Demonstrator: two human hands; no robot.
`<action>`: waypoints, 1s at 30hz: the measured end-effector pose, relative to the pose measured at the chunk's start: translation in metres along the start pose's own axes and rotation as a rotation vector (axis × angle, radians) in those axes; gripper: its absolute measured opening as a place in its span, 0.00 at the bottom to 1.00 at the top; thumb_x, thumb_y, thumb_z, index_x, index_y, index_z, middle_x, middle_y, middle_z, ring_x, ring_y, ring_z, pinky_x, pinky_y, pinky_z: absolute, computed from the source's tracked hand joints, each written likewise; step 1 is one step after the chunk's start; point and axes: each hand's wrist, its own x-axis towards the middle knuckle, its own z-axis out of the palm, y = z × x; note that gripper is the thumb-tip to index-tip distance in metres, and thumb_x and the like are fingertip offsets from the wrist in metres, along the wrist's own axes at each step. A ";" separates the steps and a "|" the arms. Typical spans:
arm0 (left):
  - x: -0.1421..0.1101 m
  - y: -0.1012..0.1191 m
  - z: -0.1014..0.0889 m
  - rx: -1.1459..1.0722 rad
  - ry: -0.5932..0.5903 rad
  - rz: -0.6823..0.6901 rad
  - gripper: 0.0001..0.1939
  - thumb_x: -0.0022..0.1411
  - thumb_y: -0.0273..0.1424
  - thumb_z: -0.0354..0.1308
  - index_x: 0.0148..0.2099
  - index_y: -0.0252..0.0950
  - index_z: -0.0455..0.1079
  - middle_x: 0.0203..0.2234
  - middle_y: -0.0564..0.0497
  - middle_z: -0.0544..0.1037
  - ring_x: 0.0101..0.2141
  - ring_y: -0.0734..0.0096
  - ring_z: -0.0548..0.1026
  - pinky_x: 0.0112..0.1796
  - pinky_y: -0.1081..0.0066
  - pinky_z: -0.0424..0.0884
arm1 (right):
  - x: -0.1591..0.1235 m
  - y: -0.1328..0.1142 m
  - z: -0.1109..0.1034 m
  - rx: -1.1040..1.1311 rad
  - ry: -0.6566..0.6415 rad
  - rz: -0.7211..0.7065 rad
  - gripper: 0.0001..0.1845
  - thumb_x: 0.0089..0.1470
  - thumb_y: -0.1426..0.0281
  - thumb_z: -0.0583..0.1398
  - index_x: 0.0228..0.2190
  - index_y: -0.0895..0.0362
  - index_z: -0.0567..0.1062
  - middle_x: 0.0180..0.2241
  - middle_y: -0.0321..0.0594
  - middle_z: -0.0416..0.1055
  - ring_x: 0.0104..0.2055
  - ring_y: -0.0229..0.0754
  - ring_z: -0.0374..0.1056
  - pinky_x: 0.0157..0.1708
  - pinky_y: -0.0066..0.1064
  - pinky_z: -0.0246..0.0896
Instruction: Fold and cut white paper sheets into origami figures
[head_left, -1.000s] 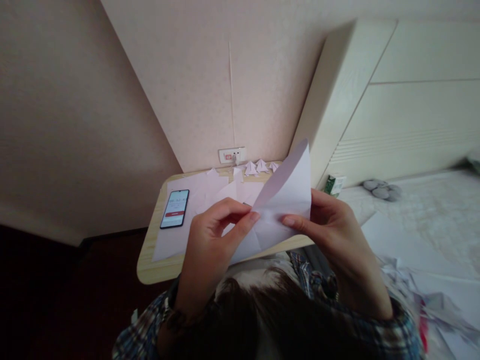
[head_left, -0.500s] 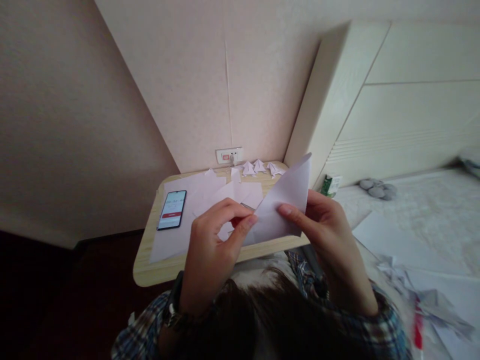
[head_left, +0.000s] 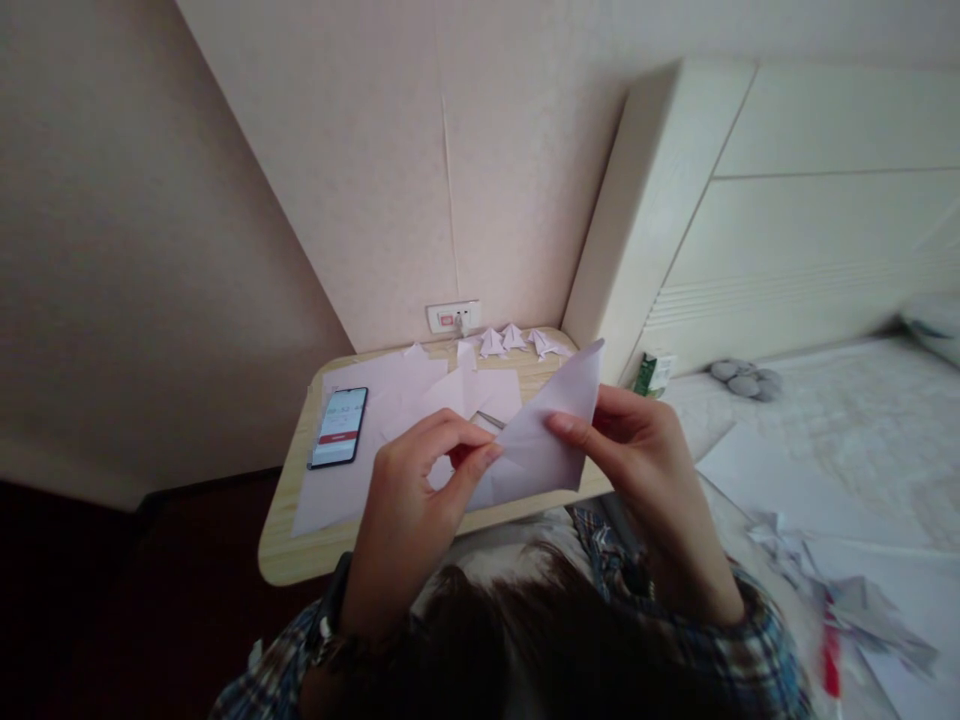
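Both hands hold a folded sheet of white paper (head_left: 540, 440) above the front edge of a small wooden table (head_left: 289, 555). My left hand (head_left: 427, 475) pinches its left edge between thumb and index finger. On the right side, my right hand (head_left: 637, 455) grips the sheet with the thumb in front and the fingers hidden behind. The paper rises to a point at the upper right. Behind it on the table, part of a thin metal tool (head_left: 491, 420) shows; its kind is unclear.
White sheets (head_left: 397, 385) and a phone (head_left: 339, 427) cover the table's left side. Folded paper figures (head_left: 513, 337) stand at the back by a wall socket (head_left: 453, 318). On the bed at right lie a grey cushioned object (head_left: 745, 380), crumpled paper (head_left: 874, 615) and a red pen-like object (head_left: 831, 645).
The top corner of the folded paper has come down slightly and tilted. More of the metal tool shows behind it. Both hands keep their hold, and the view has shifted a little.
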 end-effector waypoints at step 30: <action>0.000 -0.006 -0.012 0.012 0.157 -0.068 0.10 0.58 0.26 0.58 0.24 0.39 0.69 0.21 0.57 0.71 0.25 0.71 0.69 0.29 0.72 0.66 | 0.001 0.001 0.008 -0.127 -0.213 0.016 0.25 0.59 0.55 0.55 0.16 0.56 0.63 0.17 0.32 0.51 0.21 0.34 0.47 0.17 0.27 0.38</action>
